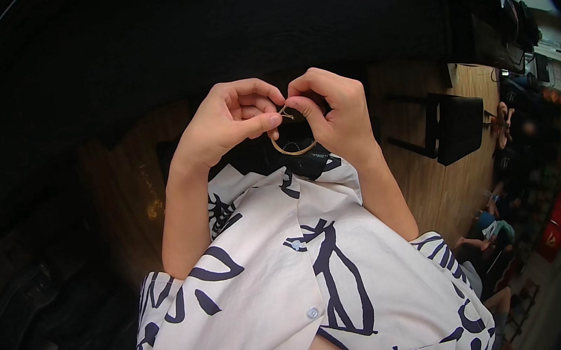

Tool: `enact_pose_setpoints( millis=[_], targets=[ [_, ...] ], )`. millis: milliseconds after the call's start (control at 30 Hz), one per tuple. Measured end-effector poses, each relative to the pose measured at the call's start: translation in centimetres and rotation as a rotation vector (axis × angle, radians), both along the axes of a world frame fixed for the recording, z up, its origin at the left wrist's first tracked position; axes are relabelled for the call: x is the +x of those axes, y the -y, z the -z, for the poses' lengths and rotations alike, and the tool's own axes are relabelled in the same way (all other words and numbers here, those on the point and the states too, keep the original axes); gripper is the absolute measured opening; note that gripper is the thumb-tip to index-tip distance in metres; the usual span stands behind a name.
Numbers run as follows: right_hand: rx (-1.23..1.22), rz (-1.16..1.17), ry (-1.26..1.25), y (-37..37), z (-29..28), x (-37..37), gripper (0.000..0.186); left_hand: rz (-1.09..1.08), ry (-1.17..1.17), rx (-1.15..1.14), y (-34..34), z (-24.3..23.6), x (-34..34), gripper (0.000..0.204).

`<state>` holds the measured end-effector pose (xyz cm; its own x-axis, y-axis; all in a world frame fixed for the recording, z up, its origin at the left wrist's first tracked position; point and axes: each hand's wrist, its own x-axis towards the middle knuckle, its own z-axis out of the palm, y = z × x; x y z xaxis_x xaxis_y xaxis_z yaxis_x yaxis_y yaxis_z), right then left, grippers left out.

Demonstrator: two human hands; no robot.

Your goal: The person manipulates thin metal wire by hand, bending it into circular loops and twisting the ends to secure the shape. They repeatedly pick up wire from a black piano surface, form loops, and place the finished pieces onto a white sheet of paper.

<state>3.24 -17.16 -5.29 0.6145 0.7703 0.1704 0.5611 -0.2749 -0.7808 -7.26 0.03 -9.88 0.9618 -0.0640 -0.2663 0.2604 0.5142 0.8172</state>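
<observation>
My left hand [227, 122] and my right hand [336, 111] are close together above my lap, each with fingers curled in a pinch on a thin tan cord loop [295, 152]. A small knot or loose end [288, 115] shows between my thumbs, and the loop hangs below them. The left fingertips partly hide the cord. I wear a white short-sleeved shirt [261, 298] with dark line patterns.
A black table [261, 25] lies beyond my hands, over a wooden floor [408, 201]. A black chair [458, 125] stands at the right, with several seated people [493, 232] and a red flag [556, 220] farther off. Dark furniture [16, 295] is at the left.
</observation>
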Motion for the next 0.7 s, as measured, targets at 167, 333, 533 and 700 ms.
enact_pose_setpoints(
  millis=[167,333,533,700],
  targets=[
    [0.000,-0.067,0.038,-0.2,-0.1,0.0,0.009,0.042,-0.028,0.024,0.0,0.1,0.1,0.017],
    [0.019,-0.059,0.026,-0.2,-0.7,0.2,0.007,-0.026,-0.076,0.292,1.0,-1.9,0.6,0.016],
    [0.108,-0.073,-0.053,0.3,-2.6,0.8,0.009,0.097,-0.101,0.246,0.6,-5.0,0.7,0.025],
    [0.248,-0.063,-0.144,2.3,-2.9,1.8,0.007,0.226,-0.112,0.171,0.4,-6.3,2.3,0.022]
  ],
)
